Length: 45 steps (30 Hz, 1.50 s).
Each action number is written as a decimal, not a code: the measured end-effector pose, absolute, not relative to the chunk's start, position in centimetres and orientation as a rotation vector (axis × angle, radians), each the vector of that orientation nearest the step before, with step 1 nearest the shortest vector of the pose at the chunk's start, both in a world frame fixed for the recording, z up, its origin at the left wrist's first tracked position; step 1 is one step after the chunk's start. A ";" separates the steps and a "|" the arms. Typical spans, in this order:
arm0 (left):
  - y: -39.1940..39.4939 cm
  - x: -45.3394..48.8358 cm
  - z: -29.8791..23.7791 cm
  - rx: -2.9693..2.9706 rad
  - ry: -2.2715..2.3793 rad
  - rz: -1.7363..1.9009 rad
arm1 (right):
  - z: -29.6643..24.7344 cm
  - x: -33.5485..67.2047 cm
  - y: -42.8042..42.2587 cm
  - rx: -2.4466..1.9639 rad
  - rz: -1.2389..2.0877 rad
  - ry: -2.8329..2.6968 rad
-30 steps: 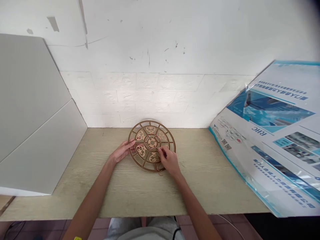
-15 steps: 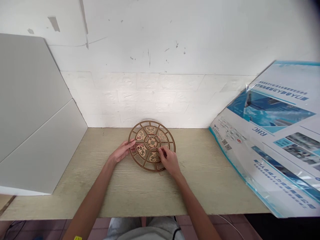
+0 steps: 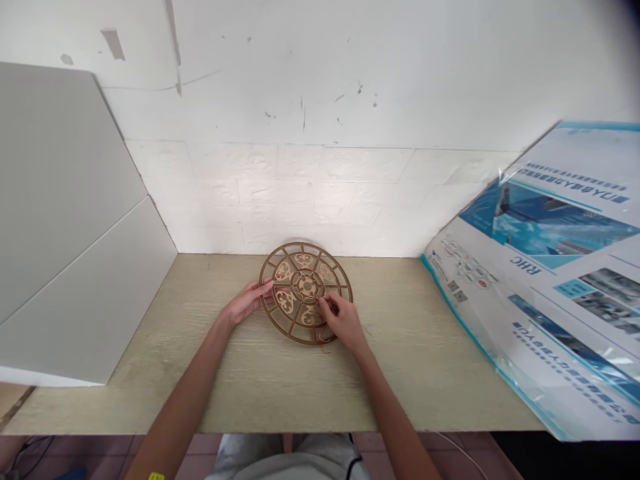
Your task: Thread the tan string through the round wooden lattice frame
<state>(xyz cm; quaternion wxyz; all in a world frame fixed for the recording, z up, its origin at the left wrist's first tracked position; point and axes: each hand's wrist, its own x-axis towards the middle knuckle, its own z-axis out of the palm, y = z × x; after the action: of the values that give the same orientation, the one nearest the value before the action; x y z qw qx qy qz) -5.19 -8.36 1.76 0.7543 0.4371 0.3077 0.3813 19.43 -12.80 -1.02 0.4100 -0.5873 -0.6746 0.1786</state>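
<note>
Hands [image 3: 247,302] [image 3: 344,323] unmoved on fretwork disc [image 3: 306,287]

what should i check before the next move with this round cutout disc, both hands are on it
Round openwork disc resting on the pale tabletop: cannot tell whether it lies fully flat or is slightly tilted.
Left hand at the disc's left rim: ok, fingers reach over the edge.
Right hand at the disc's lower right: ok, fingertips are on the openwork.
Thin dark strand at the lower right rim: cannot tell whether it is attached.
Plastic-wrapped poster on the right: ok, apart from the disc.
</note>
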 end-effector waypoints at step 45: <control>-8.5 -5.3 1.9 0.962 0.628 0.827 | -0.3 19.9 -12.7 -1.423 0.620 -1.765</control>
<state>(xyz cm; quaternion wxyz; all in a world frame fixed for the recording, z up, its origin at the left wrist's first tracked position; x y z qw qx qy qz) -5.33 -8.47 1.88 0.7596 0.4419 0.2886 0.3800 19.91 -12.67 -0.33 0.3855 -0.5586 -0.6928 0.2434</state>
